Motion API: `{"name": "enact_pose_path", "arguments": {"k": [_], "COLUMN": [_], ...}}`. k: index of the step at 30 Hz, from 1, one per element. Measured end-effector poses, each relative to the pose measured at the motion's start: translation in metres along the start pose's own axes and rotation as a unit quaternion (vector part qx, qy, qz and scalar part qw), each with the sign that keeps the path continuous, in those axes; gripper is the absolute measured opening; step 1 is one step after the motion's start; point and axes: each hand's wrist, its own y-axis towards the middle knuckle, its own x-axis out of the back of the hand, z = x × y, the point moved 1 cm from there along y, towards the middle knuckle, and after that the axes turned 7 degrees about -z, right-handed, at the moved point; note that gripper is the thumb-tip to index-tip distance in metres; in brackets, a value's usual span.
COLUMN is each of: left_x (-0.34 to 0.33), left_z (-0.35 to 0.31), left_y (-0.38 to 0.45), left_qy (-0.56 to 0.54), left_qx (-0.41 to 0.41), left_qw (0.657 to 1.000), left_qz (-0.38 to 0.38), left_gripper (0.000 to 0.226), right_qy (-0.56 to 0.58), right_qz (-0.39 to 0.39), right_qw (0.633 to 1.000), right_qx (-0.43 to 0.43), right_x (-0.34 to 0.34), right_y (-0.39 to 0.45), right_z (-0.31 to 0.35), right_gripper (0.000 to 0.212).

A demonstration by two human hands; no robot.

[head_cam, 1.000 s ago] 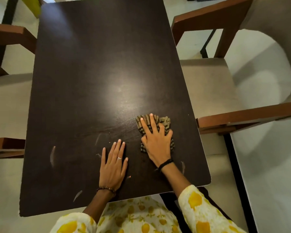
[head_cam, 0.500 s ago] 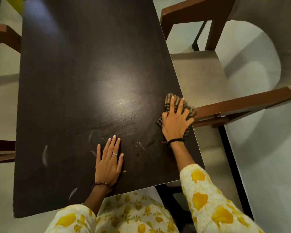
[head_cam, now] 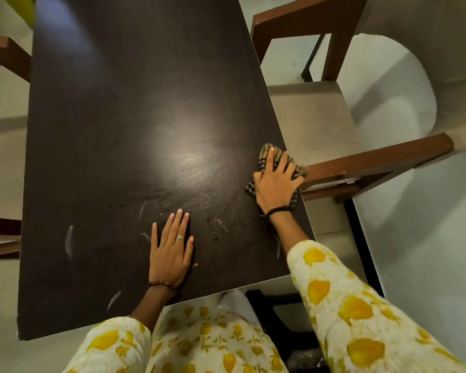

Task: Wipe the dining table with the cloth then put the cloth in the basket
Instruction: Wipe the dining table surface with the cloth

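Dark wooden counter (head_cam: pixel 135 125) | right hand (head_cam: pixel 276 181) pressing checked cloth (head_cam: pixel 264 160) flat, slid from near-centre to right edge | left hand (head_cam: pixel 170 251) flat, empty | streaks remain, basket unseen

Right hand (head_cam: pixel 276 184) and cloth (head_cam: pixel 264 157), now at table edge (head_cam: pixel 293 184)

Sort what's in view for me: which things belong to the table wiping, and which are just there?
Part of the job:
- checked cloth, pressed flat under the right hand at the table's right edge
- dark dining table, pale smears near the left hand
- basket: not in view

Just there:
- wooden chair on the right
- chair arms on the left
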Motion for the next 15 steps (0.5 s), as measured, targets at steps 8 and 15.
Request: {"name": "enact_pose_path", "arguments": {"k": [8, 15], "left_x": [0.013, 0.033], "left_z": [0.029, 0.104], "left_y": [-0.011, -0.054], "left_qy": [-0.043, -0.006], "left_qx": [0.085, 0.141], "left_qw": [0.994, 0.988], "left_qz": [-0.047, -0.064], "left_gripper": [0.056, 0.058], "right_qy": [-0.045, -0.044], "right_qz": [-0.012, 0.006], "right_qw": [0.999, 0.999], "right_qx": [-0.021, -0.002], "right_x": [0.002, 0.001], "right_y": [-0.075, -0.092], "right_z": [-0.036, 0.030], "right_gripper": [0.068, 0.072]}}
